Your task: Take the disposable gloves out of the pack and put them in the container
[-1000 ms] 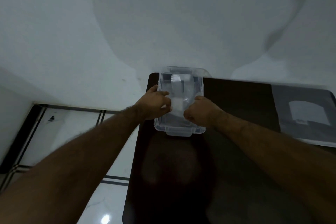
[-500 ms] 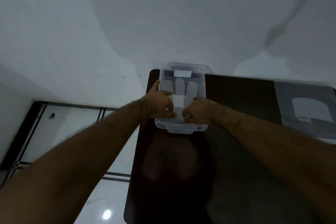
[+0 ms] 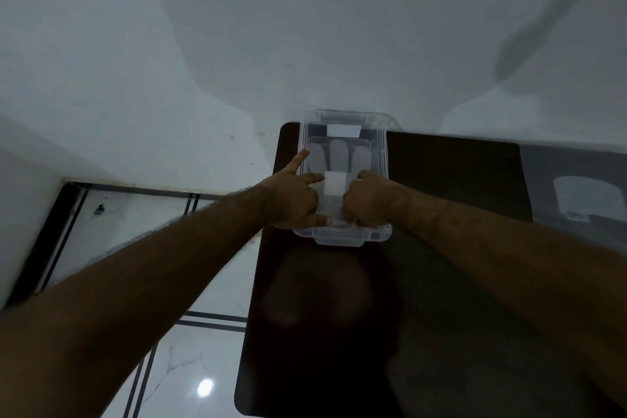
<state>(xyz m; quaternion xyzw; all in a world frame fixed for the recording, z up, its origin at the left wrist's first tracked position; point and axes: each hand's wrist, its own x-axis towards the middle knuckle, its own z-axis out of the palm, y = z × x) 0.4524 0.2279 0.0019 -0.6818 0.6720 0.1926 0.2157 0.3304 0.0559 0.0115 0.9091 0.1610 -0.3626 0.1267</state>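
Observation:
A clear plastic container (image 3: 382, 159) stands at the far left corner of the dark table (image 3: 441, 282). Inside it lies a translucent disposable glove (image 3: 339, 156), spread flat with its fingers pointing away from me and a white paper piece (image 3: 334, 182) at its cuff. My left hand (image 3: 294, 198) rests on the container's left side, index finger stretched along the rim and thumb reaching in over the near end. My right hand (image 3: 368, 202) is curled over the near right part, fingers pressing down on the glove's cuff.
A grey glove pack (image 3: 573, 193) with a white label lies at the table's right. A clear lid (image 3: 390, 117) sits behind the container against the white wall. White tiled floor with dark strips lies left of the table.
The glove has been spread flatter inside the container. Both hands have shifted toward the near end, and my left index finger has stretched out along the rim.

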